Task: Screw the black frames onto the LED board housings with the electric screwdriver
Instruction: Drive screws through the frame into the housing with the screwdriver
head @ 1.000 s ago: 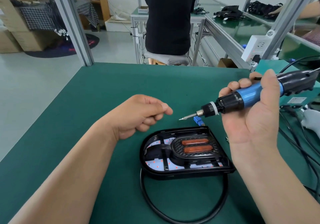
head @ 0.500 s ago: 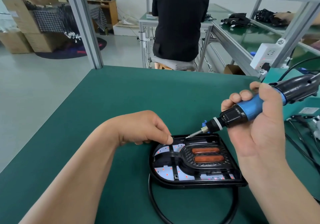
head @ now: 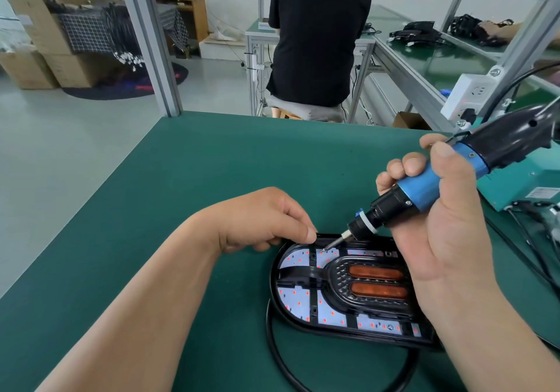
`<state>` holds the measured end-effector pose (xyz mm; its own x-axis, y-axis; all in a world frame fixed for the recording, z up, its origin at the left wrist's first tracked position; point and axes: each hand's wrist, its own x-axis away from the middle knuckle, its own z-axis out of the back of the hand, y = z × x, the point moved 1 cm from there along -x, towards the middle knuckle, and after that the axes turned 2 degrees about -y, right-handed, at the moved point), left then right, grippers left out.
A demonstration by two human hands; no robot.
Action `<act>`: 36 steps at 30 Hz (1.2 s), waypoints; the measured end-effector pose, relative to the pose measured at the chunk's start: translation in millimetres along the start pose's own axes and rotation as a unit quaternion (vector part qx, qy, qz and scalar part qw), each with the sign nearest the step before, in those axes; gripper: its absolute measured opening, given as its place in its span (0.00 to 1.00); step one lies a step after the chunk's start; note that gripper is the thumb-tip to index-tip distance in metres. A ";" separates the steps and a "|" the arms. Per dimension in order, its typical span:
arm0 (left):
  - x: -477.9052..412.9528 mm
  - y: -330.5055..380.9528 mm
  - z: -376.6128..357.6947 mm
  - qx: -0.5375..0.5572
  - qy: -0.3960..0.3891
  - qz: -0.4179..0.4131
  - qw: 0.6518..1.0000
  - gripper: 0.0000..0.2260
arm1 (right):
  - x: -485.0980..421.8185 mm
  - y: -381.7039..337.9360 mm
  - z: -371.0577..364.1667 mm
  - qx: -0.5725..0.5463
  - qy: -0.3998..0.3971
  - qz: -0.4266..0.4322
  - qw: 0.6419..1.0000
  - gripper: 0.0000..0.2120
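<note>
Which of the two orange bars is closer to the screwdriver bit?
The upper orange bar, farther from the camera; the lower orange bar lies beyond it from the screwdriver bit.

bright even daylight | soft shadows | wide-angle edge bending | sharp

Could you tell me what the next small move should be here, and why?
Probably tip the screwdriver more upright and press its bit straight down. The right hand holds it slanted, the bit tip meets the frame near the top edge, and the left hand touches the housing rim beside it.
</note>
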<state>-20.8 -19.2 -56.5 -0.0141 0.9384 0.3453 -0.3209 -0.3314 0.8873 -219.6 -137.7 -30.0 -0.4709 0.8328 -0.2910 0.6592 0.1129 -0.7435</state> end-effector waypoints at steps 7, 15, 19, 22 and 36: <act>0.2 0.8 -1.5 0.005 0.013 0.004 1.000 0.05 | 5.1 1.8 -5.8 0.034 -0.049 0.009 0.998 0.04; -1.1 -1.1 -2.3 0.011 0.009 0.000 1.000 0.04 | 8.4 0.9 -9.7 0.071 -0.087 0.018 0.994 0.08; -2.6 -2.9 -2.4 0.010 0.013 -0.002 1.000 0.04 | 10.4 -1.0 -14.0 0.091 -0.130 0.026 0.987 0.28; -3.6 -4.1 -2.0 -0.003 0.013 -0.008 1.000 0.05 | 11.2 -1.0 -14.4 0.085 -0.149 0.025 0.985 0.28; -8.8 -8.5 -3.2 -0.022 0.022 -0.019 0.999 0.05 | 4.4 2.3 -17.5 0.088 -0.209 -0.028 0.973 0.22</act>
<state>-20.9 -24.3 -68.1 -0.0433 0.9539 0.2971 -0.3626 -0.2921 0.8850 -209.9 -124.4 -22.5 -0.7253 0.5301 -0.4392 0.5320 0.0266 -0.8463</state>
